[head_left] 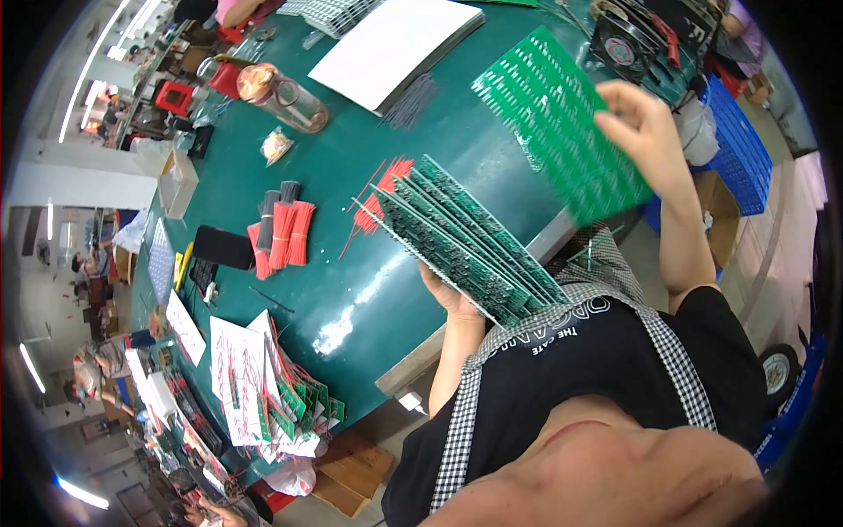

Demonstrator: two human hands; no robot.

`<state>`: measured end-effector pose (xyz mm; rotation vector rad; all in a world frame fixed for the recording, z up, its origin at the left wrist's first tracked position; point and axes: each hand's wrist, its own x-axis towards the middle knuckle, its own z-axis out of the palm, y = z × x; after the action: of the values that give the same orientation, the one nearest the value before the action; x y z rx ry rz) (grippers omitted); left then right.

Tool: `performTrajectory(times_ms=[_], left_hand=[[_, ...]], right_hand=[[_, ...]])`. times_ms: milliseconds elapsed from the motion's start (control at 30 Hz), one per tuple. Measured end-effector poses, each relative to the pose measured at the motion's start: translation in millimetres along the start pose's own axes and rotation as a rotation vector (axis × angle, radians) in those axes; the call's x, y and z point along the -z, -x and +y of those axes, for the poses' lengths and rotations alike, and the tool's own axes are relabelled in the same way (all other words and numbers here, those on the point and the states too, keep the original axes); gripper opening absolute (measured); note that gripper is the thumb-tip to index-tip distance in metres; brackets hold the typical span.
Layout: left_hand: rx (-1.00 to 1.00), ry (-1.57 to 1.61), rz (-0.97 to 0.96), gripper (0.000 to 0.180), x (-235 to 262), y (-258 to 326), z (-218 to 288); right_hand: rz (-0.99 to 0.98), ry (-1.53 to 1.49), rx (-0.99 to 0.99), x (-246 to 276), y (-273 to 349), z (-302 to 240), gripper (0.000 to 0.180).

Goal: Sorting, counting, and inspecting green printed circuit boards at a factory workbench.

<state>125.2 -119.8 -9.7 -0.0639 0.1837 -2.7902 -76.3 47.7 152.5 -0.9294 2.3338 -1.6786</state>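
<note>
My right hand (639, 130) pinches the edge of a green circuit board panel (549, 110), raised at the right over the table's near side. The panel's visible face has rows of pale slots or pads. My left hand (446, 294) grips a stack of circuit boards (465, 241) from its left side, mostly hidden behind it. Those boards stand on edge, tilted and slightly fanned, with dark small parts on their faces. Just left of the stack, loose red wires (395, 171) lie on the green table (386, 290).
Bundles of red wires (288, 235) and a black phone (223, 248) lie further left. Near the left edge sit wired boards with white sheets (239, 378). A bottle (283, 98), a white paper stack (395, 48) and a fan (620, 44) stand farther back. Blue crates (738, 145) are at right.
</note>
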Motion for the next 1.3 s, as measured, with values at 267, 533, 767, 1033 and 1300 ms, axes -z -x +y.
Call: performTrajectory(times_ms=[267,533,767,1033,1300], left_hand=[[0.045,0.065,-0.041,0.058,-6,-5,-7],[-0.063,0.001,0.064,0.059,-15,-3,-7],[-0.037,-0.089,0.067,0.061,-13,-5,-7],[-0.084,-0.014,0.187,0.055,0,-4,-2],[-0.05,-0.151,0.336,0.051,2,-7,-7]], right_hand=[[-0.008,1.339,0.151,-41,-73,87,0.01],[-0.589,0.314,-0.169,-69,-31,25,0.042],[-0.685,-0.177,-0.143,-61,39,-21,0.022],[-0.082,-0.239,-0.076,-10,-8,44,0.02],[0.163,-0.294,-0.32,27,-49,177,0.029]])
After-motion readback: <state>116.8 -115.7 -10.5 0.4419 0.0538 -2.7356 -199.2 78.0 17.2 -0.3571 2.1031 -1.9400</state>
